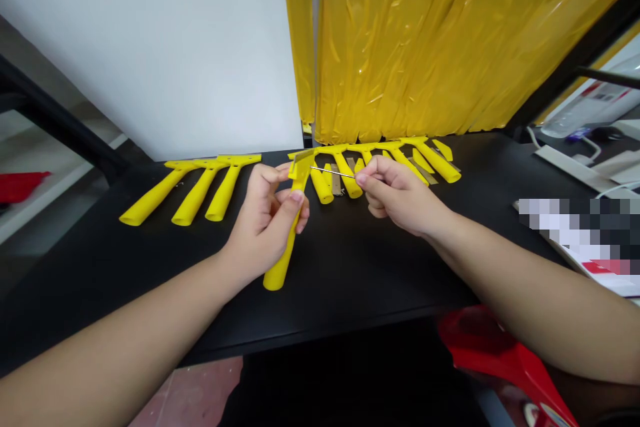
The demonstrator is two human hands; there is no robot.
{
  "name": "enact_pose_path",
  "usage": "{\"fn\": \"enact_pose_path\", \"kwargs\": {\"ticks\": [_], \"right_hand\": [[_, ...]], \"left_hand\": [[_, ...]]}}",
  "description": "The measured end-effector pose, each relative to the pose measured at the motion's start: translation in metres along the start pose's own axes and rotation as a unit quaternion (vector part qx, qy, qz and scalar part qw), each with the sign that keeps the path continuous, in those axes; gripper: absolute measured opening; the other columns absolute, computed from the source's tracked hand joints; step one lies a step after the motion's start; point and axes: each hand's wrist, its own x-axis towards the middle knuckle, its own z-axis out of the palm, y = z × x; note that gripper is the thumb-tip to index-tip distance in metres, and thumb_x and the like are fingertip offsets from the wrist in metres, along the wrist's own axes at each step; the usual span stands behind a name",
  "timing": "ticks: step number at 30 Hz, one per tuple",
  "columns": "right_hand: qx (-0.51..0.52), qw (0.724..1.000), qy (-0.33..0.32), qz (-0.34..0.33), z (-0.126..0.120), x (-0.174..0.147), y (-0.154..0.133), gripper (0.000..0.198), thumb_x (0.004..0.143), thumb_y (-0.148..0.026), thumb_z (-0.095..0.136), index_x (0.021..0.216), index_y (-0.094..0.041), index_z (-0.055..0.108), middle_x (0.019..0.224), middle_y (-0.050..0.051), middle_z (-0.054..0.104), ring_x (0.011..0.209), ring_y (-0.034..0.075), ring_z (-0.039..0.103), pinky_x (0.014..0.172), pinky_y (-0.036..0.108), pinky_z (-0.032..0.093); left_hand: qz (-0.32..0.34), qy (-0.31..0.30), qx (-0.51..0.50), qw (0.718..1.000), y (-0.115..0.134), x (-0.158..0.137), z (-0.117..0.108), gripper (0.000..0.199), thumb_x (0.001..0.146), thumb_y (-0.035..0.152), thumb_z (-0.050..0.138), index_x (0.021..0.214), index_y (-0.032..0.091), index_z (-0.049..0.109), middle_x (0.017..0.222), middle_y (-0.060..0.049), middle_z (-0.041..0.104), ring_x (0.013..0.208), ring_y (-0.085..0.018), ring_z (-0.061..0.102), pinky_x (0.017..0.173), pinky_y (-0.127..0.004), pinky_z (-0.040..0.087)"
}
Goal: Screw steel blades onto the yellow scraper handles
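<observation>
My left hand (273,213) is closed around a yellow plastic scraper (281,263), held tilted with its wide head up and its round hollow handle down. A metallic strip shows along the scraper's head. Pinched in the fingers of my right hand (395,190) is a thin metal hex key (333,173). Its far end points left and meets the side of the scraper's head, or lies just in front of it. My right fingers hide the hex key's other end.
Several yellow scrapers (223,193) lie in a row at the left on the black table (375,267). Behind my hands are more yellow scrapers (440,163), flat metal blades (337,180) and loose yellow pieces (443,149). A white panel (200,47) and yellow plastic sheeting (425,40) stand behind.
</observation>
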Motion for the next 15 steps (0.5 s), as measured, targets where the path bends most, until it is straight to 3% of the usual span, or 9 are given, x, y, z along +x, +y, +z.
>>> {"fn": "enact_pose_path", "kwargs": {"ticks": [3, 6, 10, 12, 15], "right_hand": [[-0.100, 0.993, 0.003, -0.066, -0.012, 0.006, 0.001, 0.025, 0.103, -0.046, 0.069, 0.100, -0.024, 0.058, 0.068, -0.008, 0.047, 0.054, 0.011, 0.041, 0.054, 0.027, 0.037], [-0.227, 0.966, 0.003, -0.127, -0.023, 0.009, 0.002, 0.019, 0.108, -0.036, 0.059, 0.115, -0.021, 0.068, 0.080, -0.002, 0.061, 0.072, 0.015, 0.056, 0.070, 0.031, 0.046], [-0.262, 0.950, -0.113, -0.123, -0.023, 0.006, 0.004, 0.020, 0.109, -0.024, 0.049, 0.120, -0.021, 0.066, 0.103, 0.004, 0.073, 0.097, 0.019, 0.067, 0.093, 0.038, 0.051], [-0.266, 0.942, -0.156, -0.131, -0.015, 0.002, 0.004, 0.016, 0.106, -0.016, 0.047, 0.111, -0.021, 0.062, 0.103, 0.004, 0.071, 0.095, 0.018, 0.066, 0.091, 0.037, 0.052], [-0.284, 0.924, -0.182, -0.178, 0.005, 0.000, 0.004, 0.014, 0.095, -0.009, 0.052, 0.096, -0.022, 0.055, 0.088, 0.000, 0.063, 0.076, 0.016, 0.058, 0.073, 0.030, 0.049]], "left_hand": [[-0.031, 0.029, -0.014, 0.999, 0.006, 0.006, -0.004, 0.035, 0.097, 0.028, 0.075, 0.107, 0.029, 0.042, 0.096, 0.004, 0.056, 0.068, -0.011, 0.065, 0.050, -0.023, 0.051], [-0.081, 0.116, -0.072, 0.987, 0.018, 0.016, -0.015, 0.036, 0.093, 0.020, 0.077, 0.105, 0.029, 0.045, 0.088, 0.004, 0.060, 0.069, -0.014, 0.066, 0.051, -0.023, 0.047], [-0.155, 0.226, -0.172, 0.946, 0.028, 0.032, -0.040, 0.030, 0.094, 0.008, 0.071, 0.103, 0.027, 0.050, 0.100, 0.001, 0.072, 0.070, -0.011, 0.063, 0.052, -0.019, 0.041], [-0.178, 0.257, -0.214, 0.925, 0.026, 0.038, -0.052, 0.028, 0.093, 0.008, 0.071, 0.097, 0.025, 0.050, 0.101, -0.003, 0.074, 0.069, -0.010, 0.062, 0.051, -0.017, 0.041], [-0.209, 0.272, -0.247, 0.906, 0.017, 0.043, -0.062, 0.027, 0.092, 0.008, 0.071, 0.092, 0.023, 0.049, 0.104, -0.007, 0.074, 0.069, -0.010, 0.062, 0.049, -0.015, 0.045]]}}
